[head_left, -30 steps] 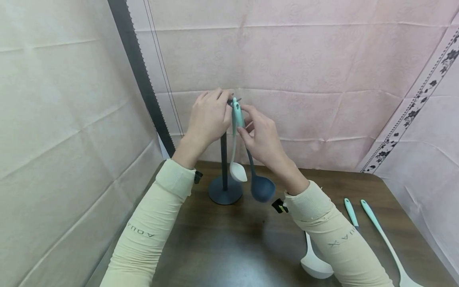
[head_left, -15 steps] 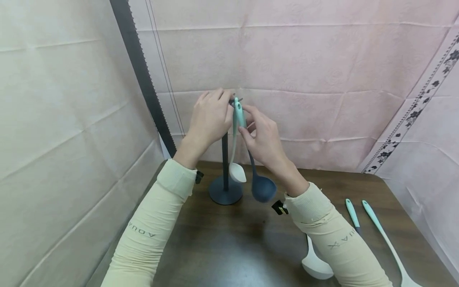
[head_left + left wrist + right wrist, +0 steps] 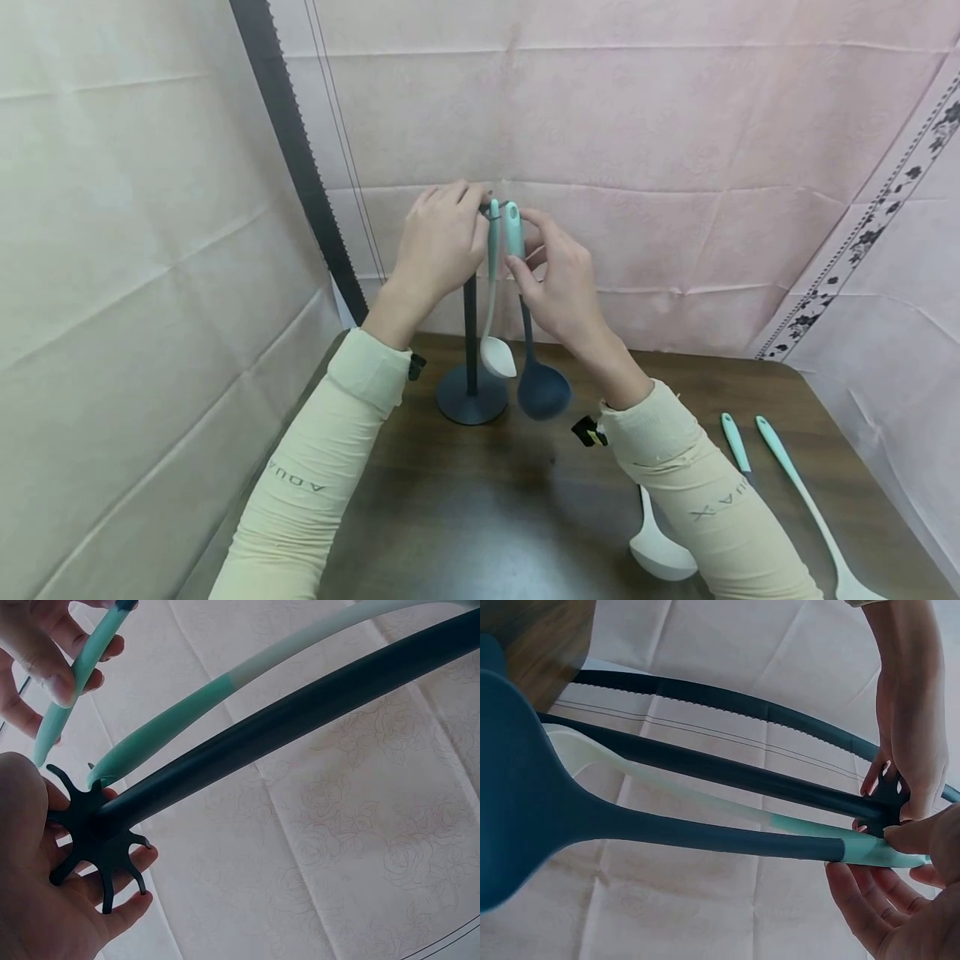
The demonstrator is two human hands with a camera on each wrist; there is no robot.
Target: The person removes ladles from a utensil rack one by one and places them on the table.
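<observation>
A dark utensil stand rises from a round base, with a ring of curved hooks at its top. My left hand holds that hook ring, fingers behind it in the left wrist view. From one hook hangs a small white ladle with a mint handle. My right hand pinches the mint handle of a dark blue ladle between thumb and fingers. This ladle hangs bowl down, right of the white one. Its handle end is close to a hook tip in the left wrist view.
On the brown table, a white ladle lies partly under my right sleeve. Further right are a mint-handled utensil, mostly hidden by the sleeve, and a long white utensil with a mint handle. Cloth walls stand behind and beside.
My right hand has shifted slightly right and up with the dark blue ladle, so its handle now stands apart from the white ladle's. The left hand stays on the hook ring.
</observation>
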